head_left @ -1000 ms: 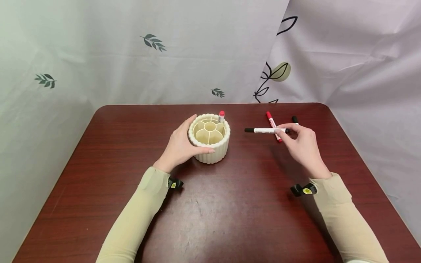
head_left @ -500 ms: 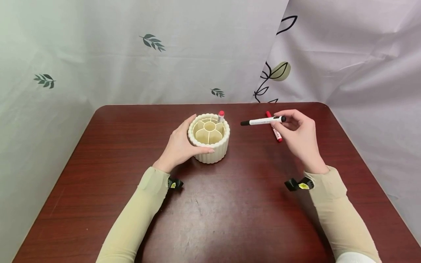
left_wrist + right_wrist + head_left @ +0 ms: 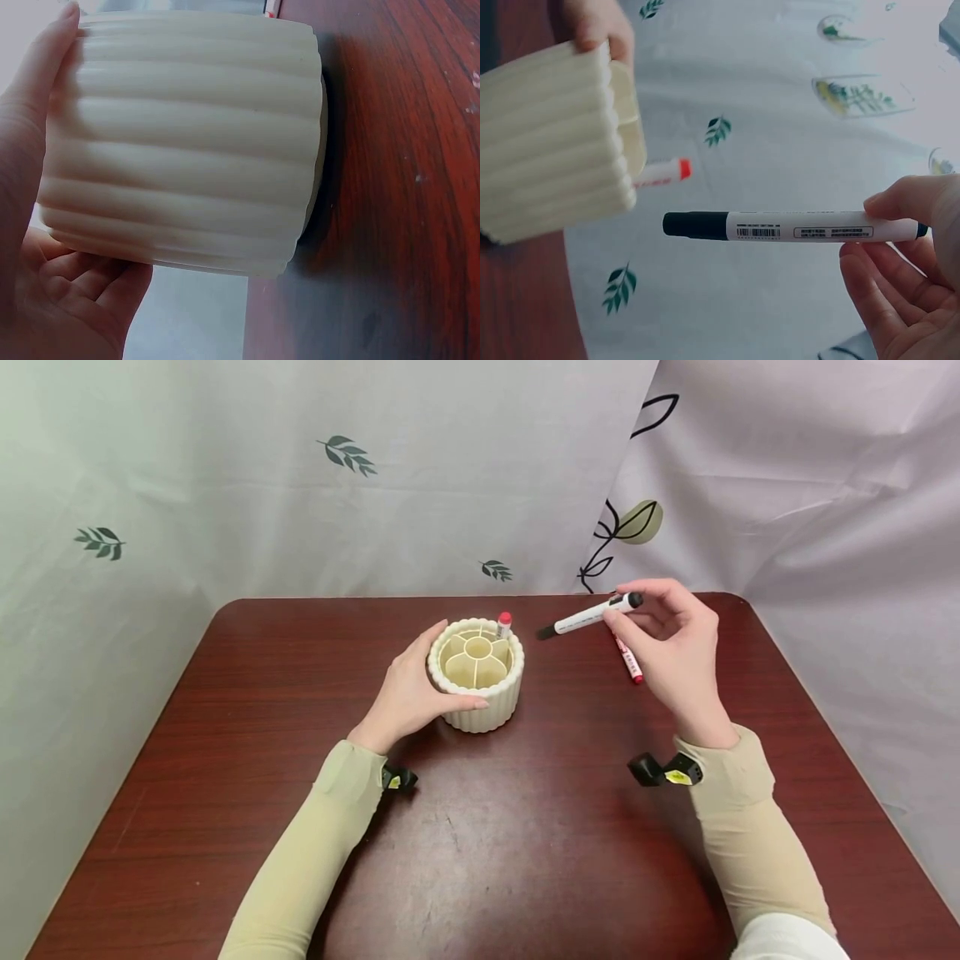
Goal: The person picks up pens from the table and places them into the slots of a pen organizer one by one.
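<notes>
A cream, ribbed pen holder (image 3: 483, 714) with several compartments stands on the table. My left hand (image 3: 408, 693) grips it from the left, thumb across the front and fingers round the far side; the left wrist view shows the ribbed wall (image 3: 187, 142) close up. One red-capped marker (image 3: 504, 625) stands in a compartment at the holder's back right. My right hand (image 3: 671, 652) pinches a white marker with a black cap (image 3: 588, 617) near its rear end. That marker is in the air right of the holder, tilted with its black cap down and to the left, apart from the rim.
Another red marker (image 3: 630, 664) lies on the table, partly hidden behind my right hand. The dark red wooden table (image 3: 480, 843) ends at a pale curtain (image 3: 420, 510) with leaf prints.
My right hand has lifted the black-capped marker off the table side, moving it up and slightly left while its cap end tips down. The left hand and pen holder stay put.
</notes>
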{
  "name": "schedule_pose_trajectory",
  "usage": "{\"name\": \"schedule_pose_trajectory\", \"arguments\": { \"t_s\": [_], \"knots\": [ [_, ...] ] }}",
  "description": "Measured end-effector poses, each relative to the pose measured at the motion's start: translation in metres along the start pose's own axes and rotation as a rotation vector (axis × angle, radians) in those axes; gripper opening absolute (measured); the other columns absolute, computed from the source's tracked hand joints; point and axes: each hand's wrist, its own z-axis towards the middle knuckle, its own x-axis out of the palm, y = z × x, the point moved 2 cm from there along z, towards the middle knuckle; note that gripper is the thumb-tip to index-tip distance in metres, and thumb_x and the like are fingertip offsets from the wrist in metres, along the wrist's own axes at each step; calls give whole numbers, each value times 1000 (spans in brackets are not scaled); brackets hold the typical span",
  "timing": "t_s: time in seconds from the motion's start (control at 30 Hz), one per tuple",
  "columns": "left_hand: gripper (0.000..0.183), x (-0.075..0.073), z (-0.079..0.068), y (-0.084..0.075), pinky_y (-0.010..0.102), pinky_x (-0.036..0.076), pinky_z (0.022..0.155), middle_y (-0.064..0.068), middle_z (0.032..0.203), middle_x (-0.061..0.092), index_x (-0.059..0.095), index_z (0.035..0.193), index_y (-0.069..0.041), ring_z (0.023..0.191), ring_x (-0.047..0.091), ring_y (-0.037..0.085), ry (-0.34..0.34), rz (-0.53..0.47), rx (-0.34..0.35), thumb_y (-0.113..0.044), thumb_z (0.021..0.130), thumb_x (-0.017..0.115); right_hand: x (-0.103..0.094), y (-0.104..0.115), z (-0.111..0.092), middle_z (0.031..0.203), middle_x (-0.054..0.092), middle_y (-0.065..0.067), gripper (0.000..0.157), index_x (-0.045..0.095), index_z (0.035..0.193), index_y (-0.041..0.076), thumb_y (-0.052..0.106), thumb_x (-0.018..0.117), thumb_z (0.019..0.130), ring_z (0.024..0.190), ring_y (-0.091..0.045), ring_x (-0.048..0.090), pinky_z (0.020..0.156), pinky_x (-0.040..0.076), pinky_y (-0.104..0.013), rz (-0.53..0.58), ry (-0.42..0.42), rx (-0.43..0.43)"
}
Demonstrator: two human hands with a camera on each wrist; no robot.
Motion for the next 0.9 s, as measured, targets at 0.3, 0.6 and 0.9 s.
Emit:
{"name": "schedule_pose_trajectory", "arguments": {
  "t_s": [0.3,0.6,0.9],
  "knots": [
    [126,0,1,1,44,42,105,-2,149,49,37,158,-18,129,49,18,-1,-1,24,-66,56,93,25,8,4,100,70,-14,31,70,111,-10,-16,75,81,79,-19,65,77,55,-24,29,61,-17],
    [125,-1,1,0,42,43,105,-1,149,49,37,158,-18,129,50,17,1,-1,19,-65,56,93,39,0,6,102,68,-14,32,71,114,-5,-11,77,83,83,-21,68,80,57,-28,-36,130,-24],
    [126,-1,2,0,43,42,105,-1,149,49,37,158,-15,129,50,17,3,-6,21,-64,56,94,57,20,1,98,66,-14,28,68,112,-10,-12,73,85,84,-20,66,83,56,-28,-73,168,10]
  ]
}}
